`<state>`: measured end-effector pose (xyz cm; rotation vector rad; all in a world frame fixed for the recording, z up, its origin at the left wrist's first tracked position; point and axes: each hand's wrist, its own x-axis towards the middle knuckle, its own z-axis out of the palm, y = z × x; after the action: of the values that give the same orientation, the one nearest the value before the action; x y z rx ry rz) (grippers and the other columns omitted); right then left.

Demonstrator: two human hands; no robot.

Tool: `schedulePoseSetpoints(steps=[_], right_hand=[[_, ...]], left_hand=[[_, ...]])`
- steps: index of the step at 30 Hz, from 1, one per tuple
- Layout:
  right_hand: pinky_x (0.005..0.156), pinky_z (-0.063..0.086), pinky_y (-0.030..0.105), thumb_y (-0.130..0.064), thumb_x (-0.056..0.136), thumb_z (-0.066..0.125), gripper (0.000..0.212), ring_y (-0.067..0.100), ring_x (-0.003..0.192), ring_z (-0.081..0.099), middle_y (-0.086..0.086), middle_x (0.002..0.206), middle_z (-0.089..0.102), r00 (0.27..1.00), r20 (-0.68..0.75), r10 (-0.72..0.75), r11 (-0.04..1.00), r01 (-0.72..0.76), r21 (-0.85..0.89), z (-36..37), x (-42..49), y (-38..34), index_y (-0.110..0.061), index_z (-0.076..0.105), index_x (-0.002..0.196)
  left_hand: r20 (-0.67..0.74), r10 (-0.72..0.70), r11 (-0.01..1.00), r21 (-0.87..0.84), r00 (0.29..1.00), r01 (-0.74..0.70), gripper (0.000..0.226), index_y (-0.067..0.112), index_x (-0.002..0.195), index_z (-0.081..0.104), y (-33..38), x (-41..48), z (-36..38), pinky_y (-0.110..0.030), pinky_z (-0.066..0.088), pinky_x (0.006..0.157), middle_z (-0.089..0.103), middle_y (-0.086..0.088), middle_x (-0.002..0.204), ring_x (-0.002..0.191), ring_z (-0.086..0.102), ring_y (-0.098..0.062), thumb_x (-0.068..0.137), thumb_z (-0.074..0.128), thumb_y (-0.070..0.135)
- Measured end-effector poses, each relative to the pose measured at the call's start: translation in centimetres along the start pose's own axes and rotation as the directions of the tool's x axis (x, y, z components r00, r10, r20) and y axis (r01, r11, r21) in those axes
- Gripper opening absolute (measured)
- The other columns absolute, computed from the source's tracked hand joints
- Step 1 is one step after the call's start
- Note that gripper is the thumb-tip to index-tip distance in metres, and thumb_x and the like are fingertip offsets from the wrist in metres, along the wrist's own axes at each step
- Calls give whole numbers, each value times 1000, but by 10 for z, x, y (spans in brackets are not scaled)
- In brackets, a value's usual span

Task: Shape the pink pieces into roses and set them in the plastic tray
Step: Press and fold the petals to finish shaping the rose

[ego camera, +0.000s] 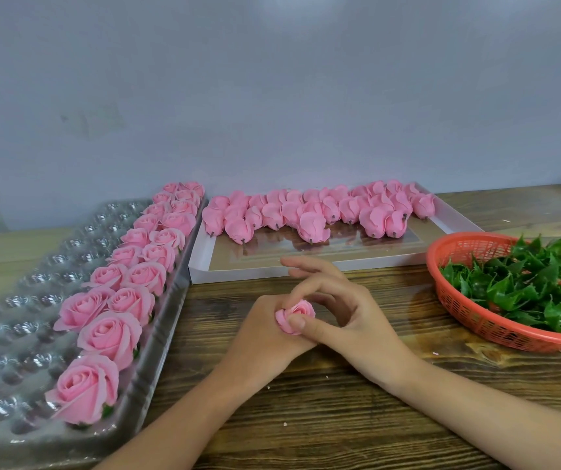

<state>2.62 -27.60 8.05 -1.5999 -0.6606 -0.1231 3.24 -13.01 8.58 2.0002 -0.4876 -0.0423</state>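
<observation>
A small pink rose bud (295, 315) sits between both hands at the table's middle. My left hand (265, 330) cups it from below and behind, fingers curled round it. My right hand (336, 307) pinches its petals, thumb on the front and index finger on top, the other fingers lifted. The clear plastic tray (18, 300) lies at the left, with two rows of finished pink roses (116, 310) along its right side. Several unshaped pink pieces (309, 212) with short dark stems lie in a flat white box (201, 262) at the back.
An orange mesh basket (469, 317) full of green plastic leaves (526, 286) stands at the right. The wooden table (306, 401) carries a few pink crumbs near my forearms. A grey wall rises right behind the trays.
</observation>
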Motion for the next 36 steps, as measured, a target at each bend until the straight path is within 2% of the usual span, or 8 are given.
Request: schedulePoseSetpoints(steps=[5,8,11,18,23,25,29,36], right_hand=[[110,42,39,-17,84,78,14,5,135,45,-13,142,51,996,53,73,996,-71,-53,-1,1,4,-23,75,96],[106,44,38,-16,82,79,29,9,136,46,-15,142,51,999,23,23,997,-22,-67,-1,1,2,-25,71,108],[105,45,40,-17,81,80,25,11,134,48,-16,141,52,1000,-5,-18,998,18,-52,0,1,1,-30,69,98],[107,43,33,-16,82,79,20,3,133,46,-16,142,50,996,54,77,996,-74,-48,0,2,4,-30,75,95],[105,44,38,-21,78,81,34,15,133,49,-15,143,50,999,42,26,996,-23,-81,0,1,1,-25,70,110],[105,44,38,-23,80,79,28,16,134,49,-15,141,52,1000,24,-13,997,15,-75,1,-1,-2,-26,69,105],[110,38,35,-23,87,72,5,10,134,48,-15,136,55,1000,15,-6,998,7,-60,2,-2,-3,-27,70,88],[112,36,28,-12,86,75,12,7,135,45,-13,132,55,997,69,28,985,-16,-174,3,-1,-1,-22,69,89]], left_hand=[[10,37,999,-29,999,-37,31,50,74,68,3,0,-1,-5,46,64,70,25,82,80,65,6,81,73,20],[1,70,998,-5,998,-70,24,41,83,69,2,2,-1,-11,49,72,71,22,88,85,65,3,82,73,18],[-9,60,998,-3,998,-60,19,34,88,71,0,2,-1,-18,51,78,72,17,91,86,66,1,82,72,16],[21,38,999,-9,999,-38,34,55,76,66,5,1,-2,-5,45,63,69,26,81,78,65,6,83,72,21],[13,86,995,51,996,-86,15,31,90,71,0,2,-1,-16,51,72,71,12,89,84,65,-2,84,70,18],[19,64,996,68,998,-65,10,22,94,71,-1,2,0,-21,52,77,71,5,91,86,64,-4,84,70,20],[23,-22,990,138,999,19,12,20,92,68,0,2,2,-17,48,76,69,1,90,83,60,1,85,69,29],[27,-21,996,83,999,19,20,30,70,62,1,2,1,-10,45,57,66,9,69,67,61,2,85,69,19]])
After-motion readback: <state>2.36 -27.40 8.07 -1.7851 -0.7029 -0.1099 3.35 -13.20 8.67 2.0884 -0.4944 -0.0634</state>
